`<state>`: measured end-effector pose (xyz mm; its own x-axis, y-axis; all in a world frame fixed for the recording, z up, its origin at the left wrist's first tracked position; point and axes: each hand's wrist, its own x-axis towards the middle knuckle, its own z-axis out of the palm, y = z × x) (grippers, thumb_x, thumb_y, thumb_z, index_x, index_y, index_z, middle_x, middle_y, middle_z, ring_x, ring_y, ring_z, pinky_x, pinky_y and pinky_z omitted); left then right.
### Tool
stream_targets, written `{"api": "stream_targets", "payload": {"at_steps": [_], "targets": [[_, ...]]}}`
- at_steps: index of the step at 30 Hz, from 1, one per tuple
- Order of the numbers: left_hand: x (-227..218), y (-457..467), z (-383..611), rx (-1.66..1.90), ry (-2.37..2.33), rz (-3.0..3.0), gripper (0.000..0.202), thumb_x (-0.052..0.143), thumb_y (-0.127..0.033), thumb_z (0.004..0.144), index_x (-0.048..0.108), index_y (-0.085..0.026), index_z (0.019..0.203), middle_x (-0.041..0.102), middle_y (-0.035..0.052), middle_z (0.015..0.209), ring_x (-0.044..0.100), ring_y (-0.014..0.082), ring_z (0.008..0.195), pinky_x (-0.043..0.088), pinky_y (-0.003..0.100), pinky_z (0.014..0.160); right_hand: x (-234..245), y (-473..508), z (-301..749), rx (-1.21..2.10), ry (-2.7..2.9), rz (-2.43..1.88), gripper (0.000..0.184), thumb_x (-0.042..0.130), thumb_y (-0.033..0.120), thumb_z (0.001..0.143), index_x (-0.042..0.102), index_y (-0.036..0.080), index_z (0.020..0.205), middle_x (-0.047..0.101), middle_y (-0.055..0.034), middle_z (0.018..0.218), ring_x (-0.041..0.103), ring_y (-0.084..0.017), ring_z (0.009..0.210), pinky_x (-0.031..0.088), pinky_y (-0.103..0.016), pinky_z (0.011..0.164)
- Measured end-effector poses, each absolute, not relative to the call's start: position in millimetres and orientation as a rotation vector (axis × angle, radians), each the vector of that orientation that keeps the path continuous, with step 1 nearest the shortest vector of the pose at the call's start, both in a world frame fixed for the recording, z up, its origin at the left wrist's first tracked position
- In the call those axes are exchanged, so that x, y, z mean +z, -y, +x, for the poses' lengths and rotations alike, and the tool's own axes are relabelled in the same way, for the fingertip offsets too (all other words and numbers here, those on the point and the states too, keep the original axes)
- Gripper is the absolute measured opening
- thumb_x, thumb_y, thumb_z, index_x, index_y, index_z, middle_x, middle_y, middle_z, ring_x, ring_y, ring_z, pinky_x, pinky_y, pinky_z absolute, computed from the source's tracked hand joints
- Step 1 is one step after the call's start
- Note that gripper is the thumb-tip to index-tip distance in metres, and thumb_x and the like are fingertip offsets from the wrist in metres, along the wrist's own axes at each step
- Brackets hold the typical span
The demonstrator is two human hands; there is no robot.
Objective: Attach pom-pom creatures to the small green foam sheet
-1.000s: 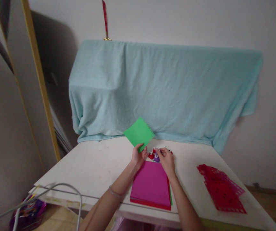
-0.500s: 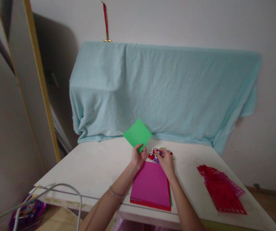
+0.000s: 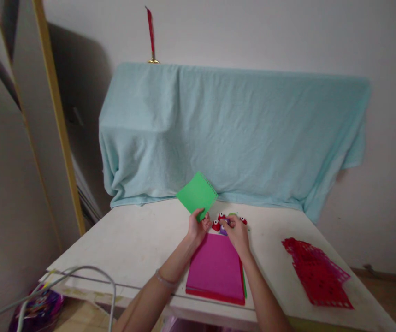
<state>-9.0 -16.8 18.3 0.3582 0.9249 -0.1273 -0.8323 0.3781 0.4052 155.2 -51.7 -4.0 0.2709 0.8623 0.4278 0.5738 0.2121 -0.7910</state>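
My left hand [image 3: 199,224] is closed on a lower corner of a green sheet [image 3: 197,196], thin and square, with a row of small holes along one edge. The sheet is held up at a tilt, clear of the table. Beside it, my right hand [image 3: 237,233] has its fingertips pinched at a small purple piece [image 3: 223,228] with a white eye, partly hidden by the fingers. Around it lie small red pieces [image 3: 215,225] with black-and-white eyes, and some green shows behind the hand. Below both hands rests a stack of magenta sheets [image 3: 215,267] with red and green ones underneath.
On the right of the white table [image 3: 142,244] lie red cut-out sheets [image 3: 317,276] full of holes. A light blue cloth [image 3: 235,129] drapes over something at the back. A grey cable [image 3: 90,267] loops across the front left edge.
My right fingers have shifted slightly among the small pieces, and another red piece shows more to their right. My left hand and the green sheet stay nearly still. The view has shifted slightly.
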Motion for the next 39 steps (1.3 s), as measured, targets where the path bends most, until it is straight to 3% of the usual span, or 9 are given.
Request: {"api": "stream_targets", "payload": {"at_steps": [24,39], "targets": [[19.0,17.2,-9.4,1.15,-0.365,0.272,0.014,0.056,-0.021,0.083,0.047,-0.015,0.074,0.048,-0.0009,0.058,0.043,0.0073,0.046,0.043,0.02,0.046,-2.5,53.0,155.7,0.371,1.423,-1.499,0.039,0.061,0.054,0.08,0.07,0.016,0.083,0.069,-0.0083,0.072,0.065,-0.022,0.065,0.045,-0.03,0.061],[17.5,15.9,-10.0,1.114,-0.361,0.28,0.017,0.054,-0.024,0.085,0.048,-0.015,0.072,0.046,-0.0008,0.056,0.041,0.0074,0.045,0.043,0.02,0.046,-4.0,50.0,156.5,0.351,1.453,-1.415,0.034,0.062,0.049,0.082,0.07,0.016,0.084,0.07,-0.0075,0.078,0.062,-0.019,0.062,0.044,-0.028,0.057]]}}
